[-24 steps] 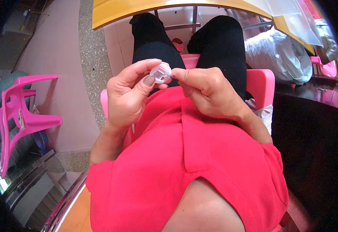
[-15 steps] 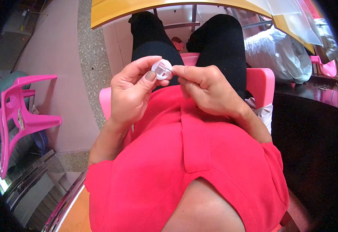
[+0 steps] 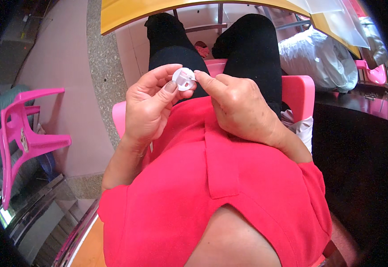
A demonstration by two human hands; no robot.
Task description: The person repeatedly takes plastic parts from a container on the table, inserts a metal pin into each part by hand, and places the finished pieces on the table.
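Note:
My left hand (image 3: 152,102) is closed on a small round white plastic piece (image 3: 184,84), pinched at its left edge between thumb and fingers. The piece has raised parts and a small opening on the side that faces up. My right hand (image 3: 243,100) is at its right edge, index finger pointing at the rim, the other fingers curled under. A tiny dark, thin bit shows by that fingertip; what it is I cannot make out. The right thumb is hidden behind the hand. Both hands are held above my lap.
A yellow table (image 3: 158,15) edge runs across the far side, over my knees. At left a pink plastic stool (image 3: 34,138) lies tipped. A large white plastic bag (image 3: 318,60) stands at far right, near a dark glossy surface (image 3: 345,129). I sit on a pink chair (image 3: 298,98).
My right hand has rolled over, so more of its back shows and its index finger reaches out straighter at the piece's edge. My left hand keeps its hold, shifted only slightly.

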